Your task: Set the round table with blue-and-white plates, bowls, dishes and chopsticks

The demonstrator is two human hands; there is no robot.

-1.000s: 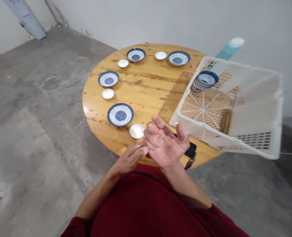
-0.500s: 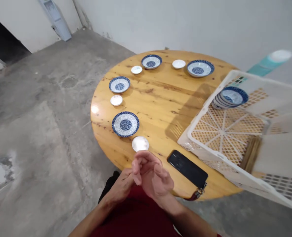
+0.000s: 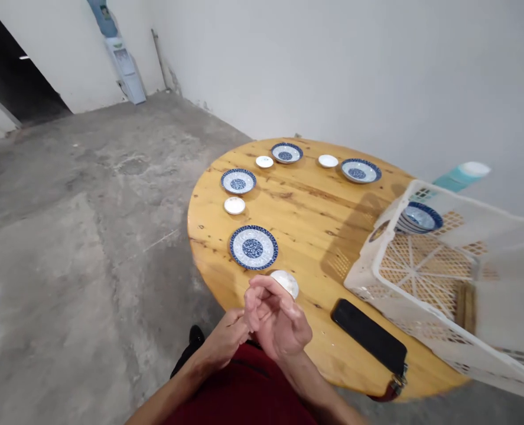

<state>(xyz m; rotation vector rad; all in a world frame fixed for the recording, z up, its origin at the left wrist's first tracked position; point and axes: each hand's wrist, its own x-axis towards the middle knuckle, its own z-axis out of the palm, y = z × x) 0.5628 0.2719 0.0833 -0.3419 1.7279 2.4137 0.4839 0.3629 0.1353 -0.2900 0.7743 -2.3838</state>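
Observation:
My right hand (image 3: 276, 321) is held in front of my chest with its fingers curled in, and nothing shows in it. My left hand (image 3: 226, 336) touches it from the left, its fingers pressed against the right palm. Both hover over the near edge of a round wooden table (image 3: 315, 218). Just beyond my fingers sits a small white saucer (image 3: 285, 282), with a blue-patterned plate (image 3: 253, 247) behind it. A black phone (image 3: 370, 336) lies to the right of my hands.
More blue plates (image 3: 238, 180) (image 3: 286, 153) (image 3: 361, 170) and white saucers (image 3: 234, 205) (image 3: 264, 161) (image 3: 328, 160) ring the table's far side. A white plastic crate (image 3: 448, 295) on the right holds stacked blue bowls (image 3: 419, 218). Concrete floor lies left; a water dispenser (image 3: 122, 56) stands by the wall.
My right hand has curled from open to closed and drawn back toward my chest. The view has swung left and up, so the table and crate sit further right and the phone shows.

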